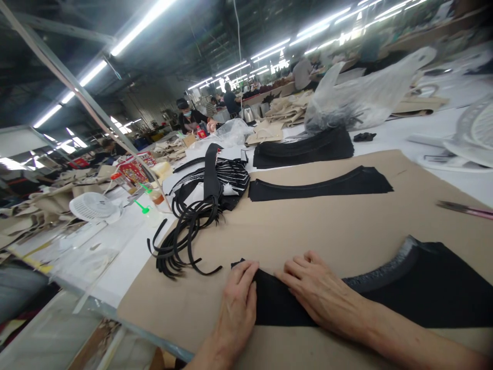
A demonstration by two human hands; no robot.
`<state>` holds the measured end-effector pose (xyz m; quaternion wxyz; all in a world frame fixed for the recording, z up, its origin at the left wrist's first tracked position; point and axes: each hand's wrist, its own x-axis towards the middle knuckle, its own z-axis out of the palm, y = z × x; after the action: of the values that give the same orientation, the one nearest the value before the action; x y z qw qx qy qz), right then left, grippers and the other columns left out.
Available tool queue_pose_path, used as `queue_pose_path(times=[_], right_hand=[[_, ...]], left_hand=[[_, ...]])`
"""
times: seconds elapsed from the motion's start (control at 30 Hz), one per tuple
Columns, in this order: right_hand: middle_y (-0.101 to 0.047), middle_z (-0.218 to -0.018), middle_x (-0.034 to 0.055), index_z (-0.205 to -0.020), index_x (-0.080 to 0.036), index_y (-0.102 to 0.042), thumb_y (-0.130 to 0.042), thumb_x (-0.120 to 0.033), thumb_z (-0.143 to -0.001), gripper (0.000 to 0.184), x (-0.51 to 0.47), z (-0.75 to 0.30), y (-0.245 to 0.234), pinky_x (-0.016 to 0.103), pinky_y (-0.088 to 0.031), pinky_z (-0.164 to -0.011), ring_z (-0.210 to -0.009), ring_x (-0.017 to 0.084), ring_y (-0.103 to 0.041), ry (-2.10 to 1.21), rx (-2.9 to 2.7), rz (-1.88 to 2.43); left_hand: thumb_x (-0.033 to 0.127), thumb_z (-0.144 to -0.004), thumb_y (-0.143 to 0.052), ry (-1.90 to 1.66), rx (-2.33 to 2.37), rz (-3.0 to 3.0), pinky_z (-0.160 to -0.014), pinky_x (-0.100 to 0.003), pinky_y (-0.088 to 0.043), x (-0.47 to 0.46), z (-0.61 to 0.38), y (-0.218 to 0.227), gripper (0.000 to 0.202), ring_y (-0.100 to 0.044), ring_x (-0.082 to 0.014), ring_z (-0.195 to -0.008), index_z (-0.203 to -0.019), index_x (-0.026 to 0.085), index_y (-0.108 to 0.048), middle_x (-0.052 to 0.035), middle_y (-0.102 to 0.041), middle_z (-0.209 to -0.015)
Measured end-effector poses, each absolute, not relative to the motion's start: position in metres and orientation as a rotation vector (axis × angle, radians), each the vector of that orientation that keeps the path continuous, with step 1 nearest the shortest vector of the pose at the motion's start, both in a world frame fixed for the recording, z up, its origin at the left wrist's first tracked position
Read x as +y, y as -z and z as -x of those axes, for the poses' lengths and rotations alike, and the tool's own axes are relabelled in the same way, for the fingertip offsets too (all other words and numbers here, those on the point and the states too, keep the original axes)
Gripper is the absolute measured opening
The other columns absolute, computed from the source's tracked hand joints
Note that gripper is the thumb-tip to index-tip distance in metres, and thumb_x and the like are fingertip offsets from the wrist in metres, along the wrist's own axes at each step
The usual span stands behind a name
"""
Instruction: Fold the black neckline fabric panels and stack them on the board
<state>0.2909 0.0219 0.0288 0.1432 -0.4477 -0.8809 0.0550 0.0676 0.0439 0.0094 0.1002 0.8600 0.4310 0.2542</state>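
Note:
A black curved fabric piece (pixel 416 288) lies on the brown cardboard sheet (pixel 308 226) at the near edge. My left hand (pixel 236 303) rests flat on its left end, fingers stretched out. My right hand (pixel 319 290) lies flat on the same piece just to the right, fingers spread and pressing the cloth down. Neither hand grips anything.
A bundle of black strips (pixel 181 241) lies left of the hands. Another black curved piece (pixel 319 187) and a stack of black pieces (pixel 304 149) lie farther back. Scissors (pixel 464 209) sit at the right. A small white fan (pixel 94 207), plastic bags and other workers are beyond.

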Motion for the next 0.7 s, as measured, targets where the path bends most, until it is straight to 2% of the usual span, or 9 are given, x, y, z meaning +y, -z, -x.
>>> queue_pose_path(times=[0.1,0.23,0.37,0.43,0.53,0.7], right_hand=[[-0.057,-0.092,0.0043,-0.103,-0.021,-0.058,-0.044,-0.01,-0.088,0.022,0.022,-0.29,-0.028,0.041,-0.028,-0.079,-0.082,0.021,-0.048,-0.17,-2.579,1.267],[-0.058,-0.094,0.0053,-0.101,-0.021,-0.058,-0.043,-0.009,-0.088,0.024,0.02,-0.291,-0.032,0.042,-0.029,-0.082,-0.085,0.022,-0.05,-0.227,-2.572,1.283],[-0.058,-0.103,0.0063,-0.107,-0.022,-0.056,-0.05,-0.017,-0.088,0.021,0.022,-0.299,-0.045,0.043,-0.032,-0.084,-0.092,0.023,-0.053,-0.378,-2.465,1.401],[-0.059,-0.104,0.0074,-0.109,-0.021,-0.056,-0.056,-0.023,-0.086,0.023,0.025,-0.305,-0.051,0.045,-0.032,-0.088,-0.095,0.025,-0.054,-0.449,-2.432,1.454],[-0.061,-0.104,0.0085,-0.104,-0.019,-0.057,-0.06,-0.024,-0.082,0.023,0.028,-0.312,-0.056,0.049,-0.032,-0.092,-0.097,0.026,-0.054,-0.543,-2.426,1.508],[-0.062,-0.095,0.0067,-0.095,-0.02,-0.06,-0.065,-0.023,-0.074,0.022,0.03,-0.32,-0.062,0.049,-0.031,-0.097,-0.096,0.026,-0.055,-0.699,-2.436,1.584]], left_hand=[[0.004,-0.09,-0.04,-0.629,1.15,-2.749,-0.098,-0.043,-0.051,0.05,-0.061,-0.007,0.04,-0.058,-0.0214,-0.111,-0.123,0.016,-0.058,-0.0099,-0.064,-0.118],[0.003,-0.087,-0.041,-0.587,1.04,-2.906,-0.102,-0.049,-0.045,0.052,-0.052,-0.006,0.044,-0.053,-0.0251,-0.117,-0.127,0.017,-0.055,-0.0092,-0.062,-0.123],[0.002,-0.087,-0.038,-0.826,1.173,-2.705,-0.097,-0.045,-0.046,0.05,-0.061,-0.015,0.035,-0.054,-0.0225,-0.112,-0.102,0.02,-0.064,-0.0065,-0.065,-0.107],[0.007,-0.089,-0.041,-0.855,1.227,-2.564,-0.095,-0.043,-0.044,0.048,-0.076,-0.022,0.03,-0.054,-0.0216,-0.107,-0.104,0.02,-0.063,-0.0066,-0.063,-0.106],[0.013,-0.085,-0.055,-0.609,1.174,-2.4,-0.095,-0.042,-0.042,0.044,-0.106,-0.034,0.03,-0.054,-0.0211,-0.105,-0.113,0.022,-0.06,-0.0043,-0.063,-0.107],[0.006,-0.074,-0.054,-0.257,1.12,-2.326,-0.09,-0.039,-0.037,0.045,-0.134,-0.047,0.031,-0.054,-0.0209,-0.099,-0.098,0.023,-0.064,-0.0013,-0.063,-0.096]])
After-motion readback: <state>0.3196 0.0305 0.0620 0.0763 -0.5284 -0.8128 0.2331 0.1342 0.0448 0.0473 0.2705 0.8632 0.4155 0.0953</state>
